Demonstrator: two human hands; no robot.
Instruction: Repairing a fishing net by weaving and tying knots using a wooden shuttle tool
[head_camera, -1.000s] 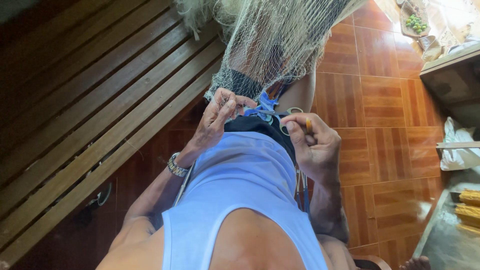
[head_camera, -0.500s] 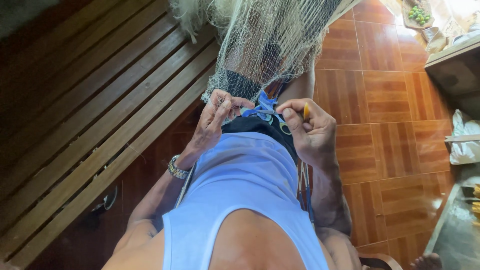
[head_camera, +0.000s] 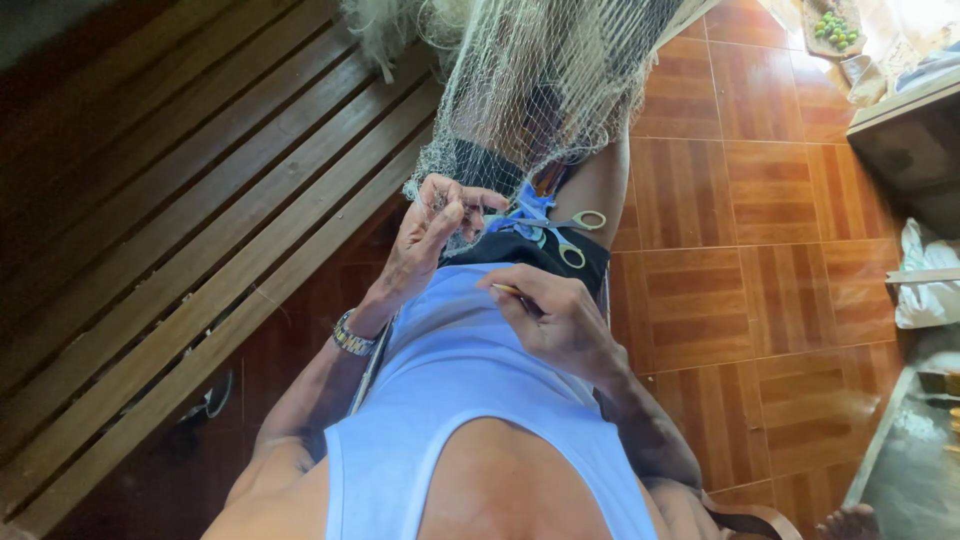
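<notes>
A pale fishing net (head_camera: 540, 90) hangs down in front of me onto my lap. My left hand (head_camera: 430, 235), a metal watch on its wrist, pinches the net's lower edge between its fingertips. Closer to my belly, over my light blue top, my right hand (head_camera: 555, 320) is closed around a thin yellow tool (head_camera: 507, 290); only the tool's tip shows. A pair of scissors (head_camera: 572, 238) with pale ring handles lies on the dark cloth on my lap, between the net and my right hand, touched by neither hand.
A slatted wooden bench (head_camera: 170, 200) fills the left side. Brown floor tiles (head_camera: 760, 200) lie to the right, with a grey ledge (head_camera: 900, 110), a white bag (head_camera: 925, 280) and a board of small green things (head_camera: 832, 25). A bare foot (head_camera: 850, 522) shows at the bottom right.
My right hand has drawn back from the net's edge toward my body, uncovering the scissors on my lap. My left hand stays on the net.
</notes>
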